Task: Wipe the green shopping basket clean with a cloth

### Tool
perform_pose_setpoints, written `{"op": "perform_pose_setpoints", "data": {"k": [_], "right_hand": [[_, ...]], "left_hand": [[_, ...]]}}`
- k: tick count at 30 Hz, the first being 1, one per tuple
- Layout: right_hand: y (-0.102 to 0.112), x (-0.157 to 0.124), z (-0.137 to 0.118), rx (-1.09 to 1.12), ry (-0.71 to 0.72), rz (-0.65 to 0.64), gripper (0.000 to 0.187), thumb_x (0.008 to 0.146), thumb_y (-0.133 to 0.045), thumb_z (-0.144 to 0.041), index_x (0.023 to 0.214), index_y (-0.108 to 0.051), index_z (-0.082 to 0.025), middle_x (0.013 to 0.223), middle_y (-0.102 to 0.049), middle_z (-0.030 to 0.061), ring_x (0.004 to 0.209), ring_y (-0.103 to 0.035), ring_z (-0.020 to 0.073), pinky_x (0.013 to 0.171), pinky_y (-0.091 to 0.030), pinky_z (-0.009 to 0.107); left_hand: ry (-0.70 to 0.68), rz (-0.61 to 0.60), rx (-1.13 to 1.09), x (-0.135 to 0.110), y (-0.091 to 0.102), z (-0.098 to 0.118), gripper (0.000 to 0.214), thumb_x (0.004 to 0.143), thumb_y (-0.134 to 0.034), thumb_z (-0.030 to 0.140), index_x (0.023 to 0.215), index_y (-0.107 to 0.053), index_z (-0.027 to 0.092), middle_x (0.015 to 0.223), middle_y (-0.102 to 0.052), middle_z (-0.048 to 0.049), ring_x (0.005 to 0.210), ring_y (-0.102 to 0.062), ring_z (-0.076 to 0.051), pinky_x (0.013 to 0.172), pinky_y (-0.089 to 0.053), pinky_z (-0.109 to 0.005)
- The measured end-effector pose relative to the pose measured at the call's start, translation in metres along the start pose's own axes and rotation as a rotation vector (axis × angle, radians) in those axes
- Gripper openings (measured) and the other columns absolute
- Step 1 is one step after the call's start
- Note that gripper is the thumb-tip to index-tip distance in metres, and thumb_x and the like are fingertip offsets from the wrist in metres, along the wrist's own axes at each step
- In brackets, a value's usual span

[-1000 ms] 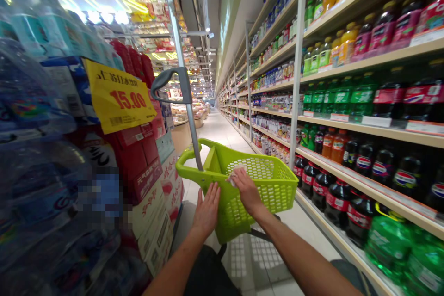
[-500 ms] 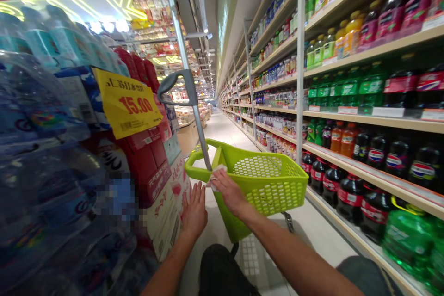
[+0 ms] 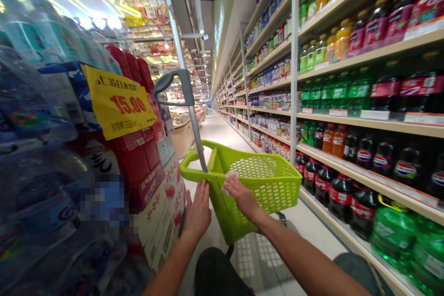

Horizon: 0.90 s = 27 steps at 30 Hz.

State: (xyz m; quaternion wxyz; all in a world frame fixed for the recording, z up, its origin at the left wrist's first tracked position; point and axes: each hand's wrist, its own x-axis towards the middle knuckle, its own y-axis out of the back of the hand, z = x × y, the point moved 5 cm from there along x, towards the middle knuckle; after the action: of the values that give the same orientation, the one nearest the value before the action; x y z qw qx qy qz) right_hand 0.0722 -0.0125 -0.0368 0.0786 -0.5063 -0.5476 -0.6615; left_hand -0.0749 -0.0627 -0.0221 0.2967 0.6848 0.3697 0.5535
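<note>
A lime-green shopping basket [image 3: 274, 185] on wheels stands in the aisle before me, its grey pull handle [image 3: 173, 84] raised on a metal pole. My left hand [image 3: 197, 210] lies flat against the basket's near left side, fingers stretched upward. My right hand [image 3: 241, 196] presses a small white cloth [image 3: 229, 179] against the basket's near wall just below the rim, fingers closed on it.
Shelves of soda bottles [image 3: 364, 157] line the right side. Stacked water packs and red cartons with a yellow 15.00 price sign [image 3: 118, 101] crowd the left. The pale aisle floor [image 3: 222, 129] runs on ahead.
My right hand with the cloth slid along the basket's near edge, left and then back right and slightly down. The left hand stayed flat on the basket's side.
</note>
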Motion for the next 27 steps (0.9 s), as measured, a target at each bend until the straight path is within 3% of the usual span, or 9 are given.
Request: {"op": "perform_pose_setpoints", "data": {"k": [2, 4, 6, 10, 12, 15, 17, 23, 27], "right_hand": [[-0.014, -0.036, 0.01, -0.021, -0.012, -0.086, 0.027, 0.082, -0.045, -0.009, 0.096, -0.064, -0.02, 0.11, -0.062, 0.005, 0.111, -0.051, 0.0192, 0.093, -0.044, 0.032], [-0.02, -0.061, 0.019, -0.037, -0.047, -0.114, 0.026, 0.082, -0.046, -0.008, 0.09, -0.066, -0.022, 0.103, -0.065, 0.0046, 0.105, -0.056, 0.0188, 0.088, -0.048, 0.029], [-0.011, -0.062, 0.027, -0.039, -0.087, -0.071, 0.031, 0.083, -0.042, -0.007, 0.1, -0.063, -0.022, 0.113, -0.061, 0.0057, 0.113, -0.049, 0.0194, 0.091, -0.046, 0.032], [0.013, -0.037, 0.046, -0.018, -0.088, 0.072, 0.039, 0.084, -0.037, -0.006, 0.117, -0.053, -0.019, 0.131, -0.045, 0.0066, 0.128, -0.028, 0.0194, 0.102, -0.034, 0.04], [0.008, -0.047, 0.059, -0.032, -0.108, 0.05, 0.036, 0.083, -0.039, -0.005, 0.112, -0.057, -0.018, 0.127, -0.049, 0.0086, 0.126, -0.032, 0.02, 0.1, -0.035, 0.041], [-0.012, -0.091, 0.075, -0.062, -0.193, -0.082, 0.027, 0.08, -0.046, -0.006, 0.098, -0.063, -0.017, 0.117, -0.057, 0.0115, 0.117, -0.045, 0.0228, 0.092, -0.044, 0.041], [-0.014, -0.111, 0.08, -0.062, -0.213, -0.102, 0.026, 0.079, -0.047, -0.006, 0.096, -0.064, -0.017, 0.115, -0.058, 0.0112, 0.115, -0.047, 0.0232, 0.09, -0.046, 0.04], [0.033, -0.084, 0.101, -0.04, -0.182, 0.162, 0.04, 0.083, -0.037, -0.005, 0.114, -0.056, -0.02, 0.13, -0.047, 0.0065, 0.128, -0.029, 0.0177, 0.102, -0.033, 0.041], [0.017, -0.116, 0.125, -0.083, -0.308, -0.037, 0.03, 0.082, -0.043, -0.009, 0.099, -0.064, -0.022, 0.117, -0.058, 0.0063, 0.116, -0.046, 0.0198, 0.093, -0.043, 0.04]], "left_hand": [[-0.073, -0.009, -0.004, 0.002, -0.001, 0.018, 0.067, 0.067, -0.037, 0.013, 0.134, -0.026, 0.01, 0.143, -0.023, -0.0086, 0.133, -0.017, -0.02, 0.107, -0.011, -0.05], [-0.141, -0.014, 0.006, 0.005, -0.004, 0.033, 0.067, 0.068, -0.036, 0.013, 0.134, -0.025, 0.011, 0.143, -0.023, -0.0083, 0.133, -0.015, -0.02, 0.107, -0.011, -0.049], [-0.187, -0.017, 0.018, 0.009, -0.008, 0.046, 0.067, 0.069, -0.037, 0.014, 0.134, -0.024, 0.012, 0.144, -0.023, -0.0089, 0.134, -0.013, -0.02, 0.107, -0.011, -0.049], [-0.237, -0.017, 0.007, 0.022, -0.012, 0.076, 0.068, 0.069, -0.035, 0.01, 0.135, -0.02, 0.011, 0.145, -0.02, -0.0095, 0.134, -0.008, -0.021, 0.107, -0.009, -0.051], [-0.267, -0.035, -0.008, 0.027, -0.014, 0.093, 0.067, 0.07, -0.033, 0.01, 0.136, -0.019, 0.011, 0.145, -0.018, -0.009, 0.135, -0.007, -0.02, 0.107, -0.009, -0.051], [-0.329, -0.089, -0.018, 0.031, -0.016, 0.116, 0.065, 0.073, -0.033, 0.014, 0.136, -0.018, 0.011, 0.146, -0.016, -0.008, 0.135, -0.006, -0.02, 0.107, -0.009, -0.051], [-0.355, -0.105, -0.015, 0.033, -0.017, 0.127, 0.065, 0.073, -0.034, 0.016, 0.136, -0.018, 0.011, 0.146, -0.015, -0.0081, 0.135, -0.006, -0.02, 0.107, -0.01, -0.051], [-0.312, -0.106, 0.006, 0.048, -0.017, 0.143, 0.065, 0.073, -0.034, 0.014, 0.136, -0.019, 0.01, 0.145, -0.018, -0.0098, 0.134, -0.011, -0.022, 0.106, -0.01, -0.052], [-0.316, -0.14, -0.005, 0.053, -0.02, 0.155, 0.067, 0.071, -0.035, 0.014, 0.136, -0.019, 0.009, 0.145, -0.018, -0.0112, 0.134, -0.012, -0.023, 0.106, -0.011, -0.052]]}}
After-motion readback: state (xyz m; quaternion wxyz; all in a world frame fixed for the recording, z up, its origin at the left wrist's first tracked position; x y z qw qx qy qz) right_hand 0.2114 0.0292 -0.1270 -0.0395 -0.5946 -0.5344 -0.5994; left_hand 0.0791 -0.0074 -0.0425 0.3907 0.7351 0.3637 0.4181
